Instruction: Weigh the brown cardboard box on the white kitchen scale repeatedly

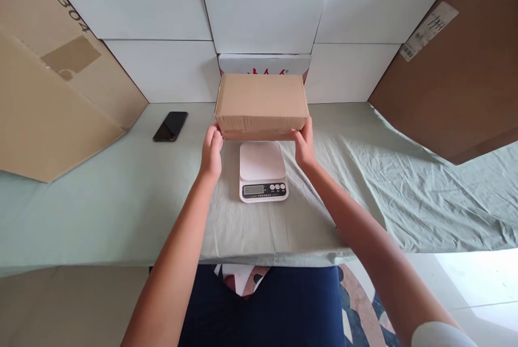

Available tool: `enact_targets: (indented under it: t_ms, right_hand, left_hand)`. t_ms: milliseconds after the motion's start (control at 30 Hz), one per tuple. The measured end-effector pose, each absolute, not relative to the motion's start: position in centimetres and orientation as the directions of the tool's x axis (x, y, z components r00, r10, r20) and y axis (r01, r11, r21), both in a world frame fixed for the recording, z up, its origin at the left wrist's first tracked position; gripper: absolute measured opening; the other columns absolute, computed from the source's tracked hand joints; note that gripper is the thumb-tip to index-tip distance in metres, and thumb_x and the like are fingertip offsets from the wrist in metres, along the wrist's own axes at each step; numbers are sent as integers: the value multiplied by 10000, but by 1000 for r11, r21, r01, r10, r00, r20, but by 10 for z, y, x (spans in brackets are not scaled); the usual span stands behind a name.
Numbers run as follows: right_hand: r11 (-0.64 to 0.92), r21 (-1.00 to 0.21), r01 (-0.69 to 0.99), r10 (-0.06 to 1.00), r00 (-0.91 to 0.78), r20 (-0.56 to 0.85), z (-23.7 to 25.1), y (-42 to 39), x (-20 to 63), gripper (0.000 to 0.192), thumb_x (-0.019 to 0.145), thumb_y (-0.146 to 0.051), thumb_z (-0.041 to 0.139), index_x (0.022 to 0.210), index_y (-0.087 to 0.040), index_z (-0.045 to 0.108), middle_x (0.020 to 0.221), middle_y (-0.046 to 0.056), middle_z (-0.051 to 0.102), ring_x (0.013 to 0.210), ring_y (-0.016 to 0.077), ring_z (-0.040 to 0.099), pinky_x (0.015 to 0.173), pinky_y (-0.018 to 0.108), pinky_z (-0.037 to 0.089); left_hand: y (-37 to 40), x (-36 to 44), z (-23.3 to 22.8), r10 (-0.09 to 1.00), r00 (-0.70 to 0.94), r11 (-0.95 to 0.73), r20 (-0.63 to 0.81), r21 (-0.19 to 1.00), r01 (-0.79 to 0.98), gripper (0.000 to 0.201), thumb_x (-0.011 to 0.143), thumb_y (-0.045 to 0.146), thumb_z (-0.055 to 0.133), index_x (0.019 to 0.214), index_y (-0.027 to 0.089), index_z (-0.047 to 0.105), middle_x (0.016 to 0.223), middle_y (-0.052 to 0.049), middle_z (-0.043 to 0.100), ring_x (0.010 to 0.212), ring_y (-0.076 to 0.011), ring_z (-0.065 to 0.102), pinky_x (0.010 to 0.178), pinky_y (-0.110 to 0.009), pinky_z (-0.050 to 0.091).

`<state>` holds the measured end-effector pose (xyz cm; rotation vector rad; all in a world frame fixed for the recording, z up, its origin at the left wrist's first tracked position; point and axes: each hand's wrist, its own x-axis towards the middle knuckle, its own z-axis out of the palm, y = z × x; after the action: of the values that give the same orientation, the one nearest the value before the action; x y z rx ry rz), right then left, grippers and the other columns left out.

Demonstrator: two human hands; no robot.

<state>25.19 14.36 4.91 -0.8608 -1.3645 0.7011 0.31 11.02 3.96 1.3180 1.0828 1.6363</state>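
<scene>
Biggest thing here is the white wall [265,1] at the back, made of big flat panels. Then there's the table, covered in a pale green cloth [101,217] that's fairly smooth on the left and pretty wrinkled on the right. Two huge cardboard pieces stand at the sides: the left cardboard [81,126] has "304" printed on it plus a darker patch of tape, and the right cardboard [457,77] is a deeper brown. Down at the bottom you get the person's dark blue clothing [263,314] and some patterned floor.

Next size down is the brown box [261,96], out in the middle of the table, just past the back edge of the scale. It's closed up, and I can't tell if its underside touches anything. Right behind it, a printed box [265,62] with red lettering pokes out, mostly hidden.

The white kitchen scale [263,171] sits between the forearms, display and buttons facing the person. Both hands are clamped on the brown box, left hand [211,150] at its near left corner, right hand [303,144] at its near right, some fingers out of sight.

Smaller stuff: a black phone [170,126] lying off to the left, and a white label [429,31] with handwriting on the right cardboard.
</scene>
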Motion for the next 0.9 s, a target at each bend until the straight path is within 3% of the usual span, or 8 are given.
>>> enact_targets:
  t_ms: [267, 400, 533, 633, 900]
  right_hand:
    - [342, -939, 24, 933, 109, 343, 19, 187, 248, 404, 764, -383, 540, 1129, -237, 447, 1306, 91, 552, 1237, 270, 506, 1106, 474, 426]
    - [286, -956, 62, 948, 130, 292, 15, 188, 249, 346, 762, -369, 524, 1074, -235, 456, 1256, 87, 566, 1223, 283, 508, 1115, 511, 410]
    - [278, -960, 31, 949, 145, 279, 15, 188, 249, 355, 778, -353, 535, 1109, -250, 460, 1320, 81, 563, 1275, 278, 505, 1130, 506, 416]
    - [286, -958, -20, 943, 184, 277, 14, 187, 251, 433, 791, -342, 543, 1205, -259, 445, 1431, 92, 518, 1344, 269, 476, 1136, 492, 429]
    - [270, -963, 18, 945, 185, 269, 12, 186, 254, 388, 801, -341, 525, 1176, -244, 498, 1399, 99, 554, 1301, 272, 508, 1113, 496, 438]
  left_hand:
    - [161, 7, -5, 965, -217, -177, 147, 975, -130, 615, 857, 744, 494, 1147, 217, 627, 1343, -134, 664, 1345, -234, 575, 1168, -401, 387]
    - [160, 9, -5, 967, -215, -171, 134, 971, -166, 621, 900, 688, 487, 1290, 220, 606, 1443, -139, 612, 1406, -250, 526, 1194, -402, 360]
    - [159, 10, 1, 951, -301, -155, 73, 953, -259, 685, 945, 618, 459, 1515, 243, 404, 1602, -126, 439, 1490, -210, 412, 1222, -361, 316]
    - [159, 7, 5, 934, -357, -149, 32, 941, -305, 702, 967, 589, 414, 1568, 240, 315, 1643, -126, 359, 1519, -192, 346, 1229, -342, 294]
    - [158, 6, 9, 943, -332, -135, 34, 948, -288, 676, 965, 609, 401, 1523, 227, 417, 1633, -127, 374, 1518, -203, 348, 1233, -353, 290]
